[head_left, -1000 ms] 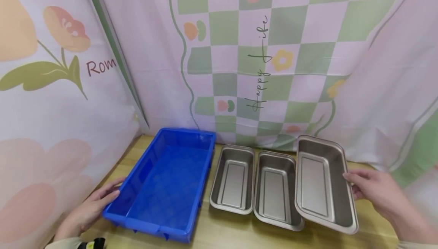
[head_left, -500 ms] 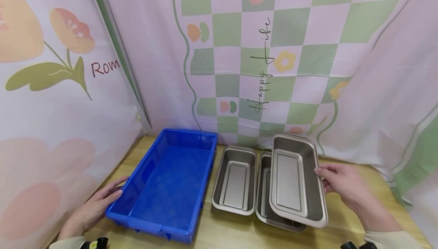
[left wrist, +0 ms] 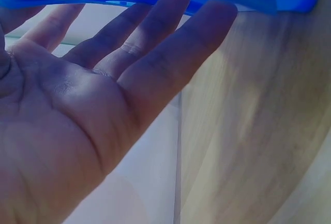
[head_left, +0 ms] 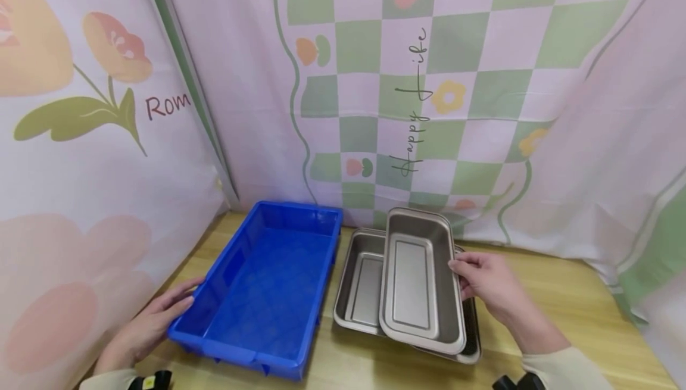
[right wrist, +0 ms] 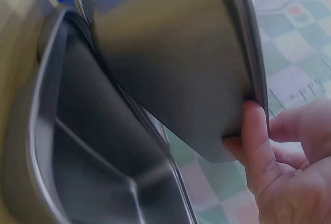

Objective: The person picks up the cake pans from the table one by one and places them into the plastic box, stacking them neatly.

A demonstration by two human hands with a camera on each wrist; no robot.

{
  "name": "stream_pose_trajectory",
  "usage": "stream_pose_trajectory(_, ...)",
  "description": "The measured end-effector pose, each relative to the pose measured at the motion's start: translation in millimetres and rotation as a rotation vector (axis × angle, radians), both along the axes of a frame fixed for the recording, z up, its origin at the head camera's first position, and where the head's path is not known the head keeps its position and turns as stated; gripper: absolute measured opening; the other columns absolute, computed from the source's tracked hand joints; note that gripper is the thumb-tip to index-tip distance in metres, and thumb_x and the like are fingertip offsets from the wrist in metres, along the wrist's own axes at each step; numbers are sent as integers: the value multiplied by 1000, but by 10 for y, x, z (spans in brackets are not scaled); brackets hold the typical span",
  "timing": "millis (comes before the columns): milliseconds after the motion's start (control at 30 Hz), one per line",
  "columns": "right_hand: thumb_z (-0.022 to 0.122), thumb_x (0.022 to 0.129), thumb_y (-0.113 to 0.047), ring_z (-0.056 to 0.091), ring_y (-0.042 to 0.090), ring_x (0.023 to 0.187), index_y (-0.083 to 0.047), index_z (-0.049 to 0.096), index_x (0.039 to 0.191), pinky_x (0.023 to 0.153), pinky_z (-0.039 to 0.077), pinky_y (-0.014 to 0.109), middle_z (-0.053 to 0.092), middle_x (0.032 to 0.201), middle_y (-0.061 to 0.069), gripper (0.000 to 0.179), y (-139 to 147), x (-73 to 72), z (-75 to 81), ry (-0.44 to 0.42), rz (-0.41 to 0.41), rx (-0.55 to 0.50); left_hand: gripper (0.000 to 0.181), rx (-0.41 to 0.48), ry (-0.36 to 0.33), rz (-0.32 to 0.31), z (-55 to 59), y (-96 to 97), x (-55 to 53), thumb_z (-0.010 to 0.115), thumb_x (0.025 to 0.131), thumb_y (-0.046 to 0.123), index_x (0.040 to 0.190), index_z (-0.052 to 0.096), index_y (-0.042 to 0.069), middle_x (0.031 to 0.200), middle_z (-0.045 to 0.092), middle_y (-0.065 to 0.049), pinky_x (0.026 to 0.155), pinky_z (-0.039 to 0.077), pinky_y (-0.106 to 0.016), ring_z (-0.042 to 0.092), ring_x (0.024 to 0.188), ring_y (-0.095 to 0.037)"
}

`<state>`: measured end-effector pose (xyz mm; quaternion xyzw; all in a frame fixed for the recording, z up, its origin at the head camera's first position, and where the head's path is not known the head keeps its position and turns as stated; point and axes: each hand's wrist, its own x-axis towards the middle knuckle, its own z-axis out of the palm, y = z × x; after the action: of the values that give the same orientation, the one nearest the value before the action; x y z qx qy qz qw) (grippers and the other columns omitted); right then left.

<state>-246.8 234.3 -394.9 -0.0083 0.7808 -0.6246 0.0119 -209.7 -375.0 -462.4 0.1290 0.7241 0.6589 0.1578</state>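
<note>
With the fingers (right wrist: 253,131) of the right hand (head_left: 490,283), pinching the side rim of 1 steel pan (head_left: 417,283), held aslant above 2 lower pans (head_left: 363,290), impossible to tell whether touching. With the left hand (head_left: 155,321), touching the blue crate (head_left: 268,289) on its left side. Best to pinch firmly, clear the rims beneath and level before letting go. Seen at the right wrist alone: fingertips against the outer wall; at the left wrist alone: straight fingers under the crate's rim.

The left hand (head_left: 151,325) and the right hand (head_left: 490,286) are bare. The left sleeve (head_left: 107,380) and the right sleeve (head_left: 568,372) are pale cream, with a yellow-marked black device (head_left: 162,379) and a dark rounded piece (head_left: 529,382) respectively.
</note>
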Motion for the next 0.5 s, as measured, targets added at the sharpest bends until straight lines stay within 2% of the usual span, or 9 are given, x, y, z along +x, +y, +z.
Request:
stream_pose_trajectory(133, 58, 96, -5, 56, 14, 56, 21, 54, 116, 51, 55, 32, 61, 77, 7, 32, -190, -17, 12, 3, -8, -12, 48, 25, 5, -16, -2, -12, 0, 36, 108, 15, 155, 28, 11, 135, 51, 8, 92, 51, -44, 57, 118, -19)
stream_pose_trajectory(233, 58, 96, -4, 56, 14, 56, 21, 54, 115, 50, 55, 32, 61, 78, 8, 31, -337, -31, 38, 7, 5, -40, 47, 37, 7, -32, -6, -27, 0, 35, 108, 15, 155, 29, 11, 134, 51, 12, 91, 51, -41, 57, 118, -16)
stream_pose_trajectory(500, 58, 95, -3, 58, 16, 54, 19, 58, 111, 51, 55, 34, 64, 77, 13, 27, -732, -96, 161, 12, 26, -91, 47, 28, 12, -34, -11, -10, -7, 35, 108, 15, 154, 29, 9, 134, 51, 9, 91, 51, -41, 56, 118, -17)
